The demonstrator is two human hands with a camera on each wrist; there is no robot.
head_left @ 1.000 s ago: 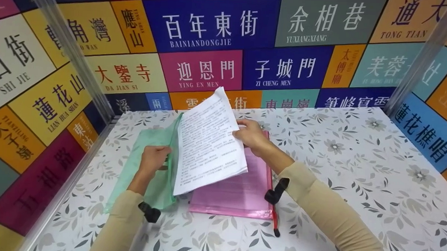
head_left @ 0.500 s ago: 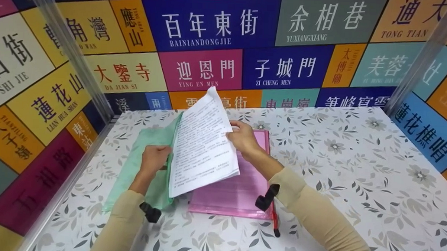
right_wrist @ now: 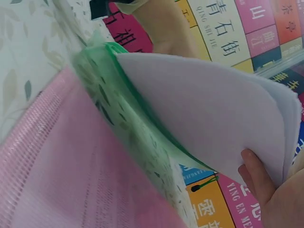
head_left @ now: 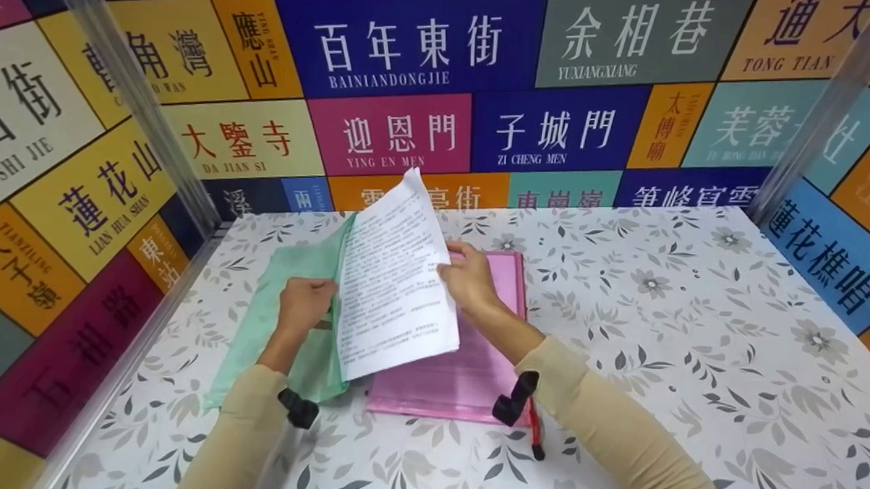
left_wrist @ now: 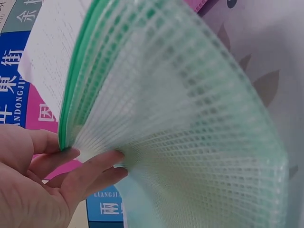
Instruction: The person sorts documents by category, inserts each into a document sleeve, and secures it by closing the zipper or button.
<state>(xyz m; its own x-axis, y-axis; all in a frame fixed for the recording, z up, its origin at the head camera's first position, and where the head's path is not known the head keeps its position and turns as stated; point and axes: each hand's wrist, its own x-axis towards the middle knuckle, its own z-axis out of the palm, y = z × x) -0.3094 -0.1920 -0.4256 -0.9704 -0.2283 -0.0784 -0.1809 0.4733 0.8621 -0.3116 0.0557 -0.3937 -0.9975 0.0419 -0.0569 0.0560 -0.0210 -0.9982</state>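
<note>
Wall [head_left: 406, 48] of coloured panels with Chinese characters and Latin letters rises behind the table [head_left: 633, 367], whose white top carries grey leaves and flowers. Over the table reach two arms in beige sleeves [head_left: 624, 425]. Pink folder [head_left: 437, 396] lies flat on the table between the arms, partly covered by what is held above it. To the left of it is the green folder [head_left: 275, 268], a translucent mesh one, its right side lifted and bent upward. Printed sheets [head_left: 397, 286] stand tilted, left edge at the green folder's mouth, the rest above the pink folder; how deep they are inside, I cannot tell. Left hand [head_left: 306, 301] has its thumb and fingers nearly closed together, pinching the green folder's lifted edge. Right hand [head_left: 470, 278] is likewise nearly closed, and it pinches the sheets at their right edge. Each wrist bears a small black device [head_left: 299, 408]. Smallest are the red pull [head_left: 535, 432] beside the pink folder and a green pull cord [right_wrist: 204, 184], seen from the right wrist.
</note>
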